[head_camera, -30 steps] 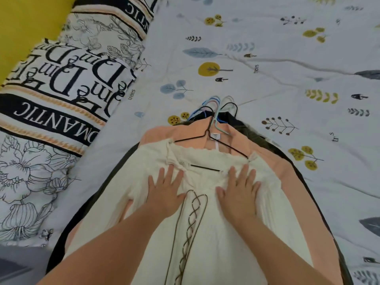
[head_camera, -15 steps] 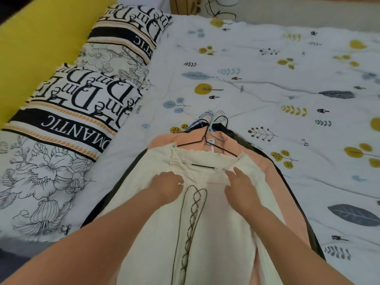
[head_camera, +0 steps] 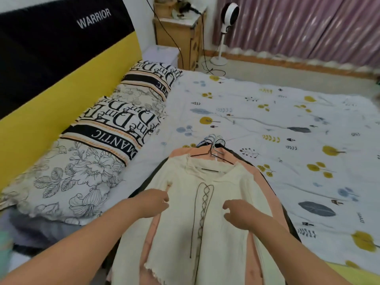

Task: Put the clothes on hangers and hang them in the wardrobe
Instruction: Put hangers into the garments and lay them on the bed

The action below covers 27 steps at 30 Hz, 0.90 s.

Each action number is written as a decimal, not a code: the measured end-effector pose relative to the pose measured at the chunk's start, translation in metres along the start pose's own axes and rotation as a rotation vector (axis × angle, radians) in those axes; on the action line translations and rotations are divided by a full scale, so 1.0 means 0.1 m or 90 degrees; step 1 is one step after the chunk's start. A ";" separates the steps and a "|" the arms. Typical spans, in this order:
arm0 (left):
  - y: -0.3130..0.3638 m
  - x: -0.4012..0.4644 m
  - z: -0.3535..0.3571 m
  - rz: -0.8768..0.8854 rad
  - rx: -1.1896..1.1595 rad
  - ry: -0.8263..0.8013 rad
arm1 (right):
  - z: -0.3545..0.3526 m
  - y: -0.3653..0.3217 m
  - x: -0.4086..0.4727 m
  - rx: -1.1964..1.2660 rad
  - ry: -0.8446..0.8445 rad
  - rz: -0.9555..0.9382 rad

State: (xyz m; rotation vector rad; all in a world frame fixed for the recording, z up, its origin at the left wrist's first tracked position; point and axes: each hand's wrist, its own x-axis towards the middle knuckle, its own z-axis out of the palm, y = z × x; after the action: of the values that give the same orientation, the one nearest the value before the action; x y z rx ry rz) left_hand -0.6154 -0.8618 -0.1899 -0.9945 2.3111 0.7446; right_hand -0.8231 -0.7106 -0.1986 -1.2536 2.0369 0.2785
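A cream top (head_camera: 222,194) with a brown lace-up front lies on a black hanger (head_camera: 209,170) on the bed. It tops a stack with a peach garment (head_camera: 261,182) and a dark garment (head_camera: 287,219) beneath it. Several hanger hooks (head_camera: 213,141) bunch together at the far end of the stack. My left hand (head_camera: 155,202) sits at the cream top's left edge, fingers loosely curled with nothing visibly held. My right hand (head_camera: 236,212) hovers over the top's right half, fingers loosely curled and holding nothing.
The bed has a white leaf-print sheet (head_camera: 287,124) and two printed pillows (head_camera: 115,128) along a yellow and black headboard (head_camera: 41,79). Beyond it stand a wooden bedside cabinet (head_camera: 181,36), a white standing fan (head_camera: 228,21) and purple curtains (head_camera: 308,23).
Both hands went from lying flat near the cream top's collar to curled, and drew back toward me down the garment. My view has lifted to show the room.
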 end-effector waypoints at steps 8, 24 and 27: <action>-0.32 -1.05 -0.03 -0.076 -0.029 0.067 | -0.12 -0.42 -0.59 -0.115 -0.007 -0.059; -0.16 -3.04 1.33 -0.353 -0.250 0.195 | -0.03 -1.26 -1.21 -0.397 0.017 -0.382; -0.19 -3.50 1.79 -0.416 -0.302 0.207 | 0.20 -1.56 -1.44 -0.448 0.010 -0.451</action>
State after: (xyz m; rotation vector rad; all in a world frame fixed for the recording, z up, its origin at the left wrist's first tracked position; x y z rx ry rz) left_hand -0.3486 -0.5864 -0.1015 -2.0787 1.8715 0.9035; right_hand -0.6428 -0.6795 -0.0882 -2.3056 1.3955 0.6657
